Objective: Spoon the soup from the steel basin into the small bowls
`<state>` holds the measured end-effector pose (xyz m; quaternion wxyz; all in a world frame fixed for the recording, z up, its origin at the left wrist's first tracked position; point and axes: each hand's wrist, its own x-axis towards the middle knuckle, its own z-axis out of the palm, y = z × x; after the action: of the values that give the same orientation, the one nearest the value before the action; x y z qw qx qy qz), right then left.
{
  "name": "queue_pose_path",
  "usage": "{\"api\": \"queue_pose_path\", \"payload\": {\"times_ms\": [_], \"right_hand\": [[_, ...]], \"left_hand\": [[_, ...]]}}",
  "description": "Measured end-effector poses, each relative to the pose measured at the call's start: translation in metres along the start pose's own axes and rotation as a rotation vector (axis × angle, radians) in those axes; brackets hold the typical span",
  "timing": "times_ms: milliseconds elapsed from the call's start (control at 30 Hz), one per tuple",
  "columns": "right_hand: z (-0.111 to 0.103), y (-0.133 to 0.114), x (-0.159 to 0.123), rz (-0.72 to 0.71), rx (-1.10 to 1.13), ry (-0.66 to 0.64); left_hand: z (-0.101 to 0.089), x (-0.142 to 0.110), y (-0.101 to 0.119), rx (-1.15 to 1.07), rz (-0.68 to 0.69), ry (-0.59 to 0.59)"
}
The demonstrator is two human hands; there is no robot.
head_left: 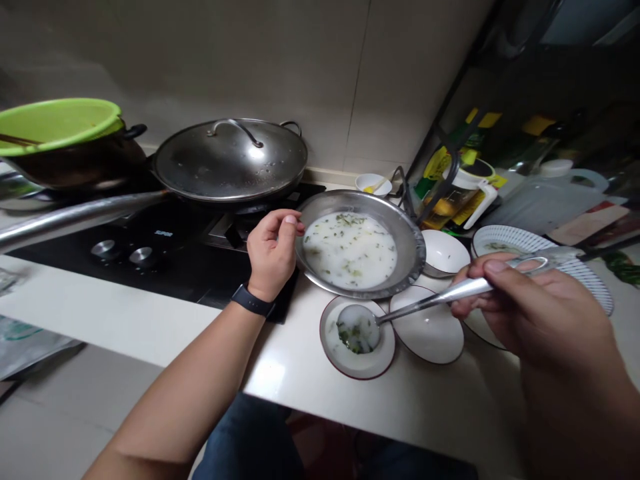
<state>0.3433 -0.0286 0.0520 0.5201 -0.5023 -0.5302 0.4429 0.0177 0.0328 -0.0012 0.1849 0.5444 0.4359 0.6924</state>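
My left hand [273,250] grips the left rim of a steel basin [415,243] that holds white soup with green bits and is tilted toward me. My right hand [530,307] is closed on the handle of a metal ladle [425,303]. The ladle's scoop, full of soup and greens, hangs over a small white bowl [383,360] with a dark rim on the counter. A second small bowl [430,333] sits just right of it, under the ladle's handle.
A lidded wok [230,160] stands on the black stove [165,260] to the left, with a green-lidded pot [65,140] behind it. Another white bowl [447,252], a patterned plate [510,239], a small cup [373,183] and oil bottles [465,193] crowd the counter's right side.
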Motion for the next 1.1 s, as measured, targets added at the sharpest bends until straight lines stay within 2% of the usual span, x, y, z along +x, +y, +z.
{"api": "queue_pose_path", "payload": {"times_ms": [300, 433, 533, 633, 667, 767, 833, 900, 967, 1100], "right_hand": [[0.005, -0.02, 0.016, -0.069, 0.194, 0.243], [0.006, -0.013, 0.03, -0.115, 0.18, 0.327], [0.014, -0.002, 0.034, -0.151, 0.11, 0.339], [0.024, 0.008, 0.027, -0.257, -0.063, 0.254], [0.027, 0.011, 0.024, -0.351, -0.177, 0.199], [0.027, 0.016, 0.011, -0.749, -0.557, -0.016], [0.024, 0.016, 0.005, -0.928, -0.732, -0.152], [0.021, 0.015, 0.001, -0.982, -0.836, -0.258], [0.018, 0.015, -0.001, -0.988, -0.884, -0.312], [0.014, 0.019, -0.005, -0.963, -0.778, -0.214]], "left_hand": [[0.0, 0.0, 0.0, 0.014, 0.002, 0.004], [0.0, 0.0, 0.0, 0.008, 0.004, 0.001], [0.0, 0.0, 0.0, 0.013, 0.0, 0.004], [0.0, 0.0, 0.0, 0.019, -0.007, 0.002], [0.0, 0.0, 0.001, 0.018, -0.011, 0.001], [0.0, 0.0, 0.001, 0.006, -0.016, 0.001], [0.0, 0.0, 0.002, -0.007, -0.016, -0.001], [0.0, 0.0, 0.002, -0.009, -0.021, -0.007], [0.0, 0.001, 0.002, -0.011, -0.034, -0.001], [-0.003, 0.008, 0.001, -0.076, -0.086, 0.066]]}}
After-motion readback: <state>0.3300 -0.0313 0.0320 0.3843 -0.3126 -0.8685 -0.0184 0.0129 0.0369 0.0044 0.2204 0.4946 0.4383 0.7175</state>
